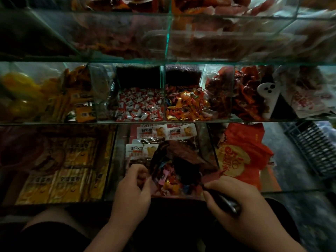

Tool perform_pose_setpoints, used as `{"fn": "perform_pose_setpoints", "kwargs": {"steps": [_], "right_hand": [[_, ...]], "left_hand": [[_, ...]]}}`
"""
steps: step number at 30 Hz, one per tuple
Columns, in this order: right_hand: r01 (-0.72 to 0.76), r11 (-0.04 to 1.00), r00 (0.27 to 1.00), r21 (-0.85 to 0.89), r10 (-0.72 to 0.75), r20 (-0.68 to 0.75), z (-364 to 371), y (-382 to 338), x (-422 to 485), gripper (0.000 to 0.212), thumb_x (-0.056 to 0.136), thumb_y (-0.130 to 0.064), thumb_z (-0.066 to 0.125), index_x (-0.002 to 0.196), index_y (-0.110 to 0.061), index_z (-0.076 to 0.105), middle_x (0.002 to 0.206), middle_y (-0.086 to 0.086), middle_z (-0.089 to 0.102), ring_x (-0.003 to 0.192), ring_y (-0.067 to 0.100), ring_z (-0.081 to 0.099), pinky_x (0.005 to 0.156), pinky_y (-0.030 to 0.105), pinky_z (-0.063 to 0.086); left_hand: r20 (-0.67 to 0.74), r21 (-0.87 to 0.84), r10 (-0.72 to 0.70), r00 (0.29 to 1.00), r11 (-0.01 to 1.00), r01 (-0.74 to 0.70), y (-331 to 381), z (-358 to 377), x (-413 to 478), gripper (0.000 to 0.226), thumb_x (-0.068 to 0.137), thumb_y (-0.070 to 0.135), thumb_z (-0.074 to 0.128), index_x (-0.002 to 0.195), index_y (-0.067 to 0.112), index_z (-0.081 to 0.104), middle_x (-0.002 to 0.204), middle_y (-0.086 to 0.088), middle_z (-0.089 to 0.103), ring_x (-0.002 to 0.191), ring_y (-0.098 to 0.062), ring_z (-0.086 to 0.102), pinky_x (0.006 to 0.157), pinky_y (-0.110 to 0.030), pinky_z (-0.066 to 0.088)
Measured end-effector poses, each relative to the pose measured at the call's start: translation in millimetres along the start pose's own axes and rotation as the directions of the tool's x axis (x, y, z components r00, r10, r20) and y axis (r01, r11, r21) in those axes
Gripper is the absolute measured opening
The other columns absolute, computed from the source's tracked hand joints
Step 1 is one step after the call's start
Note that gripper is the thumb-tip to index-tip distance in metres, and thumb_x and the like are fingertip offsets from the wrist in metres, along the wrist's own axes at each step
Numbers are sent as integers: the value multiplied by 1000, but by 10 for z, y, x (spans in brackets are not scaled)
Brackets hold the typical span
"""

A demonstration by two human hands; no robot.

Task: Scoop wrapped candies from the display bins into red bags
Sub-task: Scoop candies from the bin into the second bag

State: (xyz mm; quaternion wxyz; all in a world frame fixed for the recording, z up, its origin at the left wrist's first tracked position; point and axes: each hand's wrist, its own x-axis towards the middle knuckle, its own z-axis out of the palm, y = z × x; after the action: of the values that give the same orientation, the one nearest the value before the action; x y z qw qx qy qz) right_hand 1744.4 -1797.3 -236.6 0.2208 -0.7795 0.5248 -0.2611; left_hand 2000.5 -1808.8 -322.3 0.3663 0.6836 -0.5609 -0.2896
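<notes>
Candies in mixed wrappers lie inside the red bag, which is held open in front of the lowest glass shelf, between both hands. The left hand has its grip clamped on the left rim of the bag, thumb and fingers pinching the thin film. The right hand has its grip closed around a dark tool, probably the handle of a scoop, though its working end cannot be seen. Its thumb seems to press the right rim of the bag as well. More candies of a similar kind fill a bin one shelf higher, just beside the white and red sweets.

The step in hand looks like holding the mouth wide for the next scoop. To do it well, the left hand should pull its rim outward and a little up, so that the mouth is taut. The right hand must release the rim before lifting the tool, otherwise the bag may tip and spill. Pouring should be slow and close over the mouth, because smooth wrappers slide easily.
</notes>
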Motion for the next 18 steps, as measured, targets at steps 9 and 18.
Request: {"fn": "perform_pose_setpoints", "kwargs": {"steps": [9,18], "right_hand": [[-278,940,954,197,295,-62,346,-11,252,15,87,-22,73,74,-29,76,72,-15,72,68,4,69,65,32,56],[-398,770,753,498,584,-302,304,-55,1,27,86,-17,76,70,-39,76,67,-16,73,63,-6,66,54,3,44]], "left_hand": [[26,-61,-132,991,989,133,-111,75,-10,42,95,25,66,99,61,45,101,17,59,89,4,60,61,-13,47],[-20,-168,-158,987,974,152,-178,20,-77,35,92,29,69,101,55,49,107,14,59,92,-7,64,71,-25,55]]}}
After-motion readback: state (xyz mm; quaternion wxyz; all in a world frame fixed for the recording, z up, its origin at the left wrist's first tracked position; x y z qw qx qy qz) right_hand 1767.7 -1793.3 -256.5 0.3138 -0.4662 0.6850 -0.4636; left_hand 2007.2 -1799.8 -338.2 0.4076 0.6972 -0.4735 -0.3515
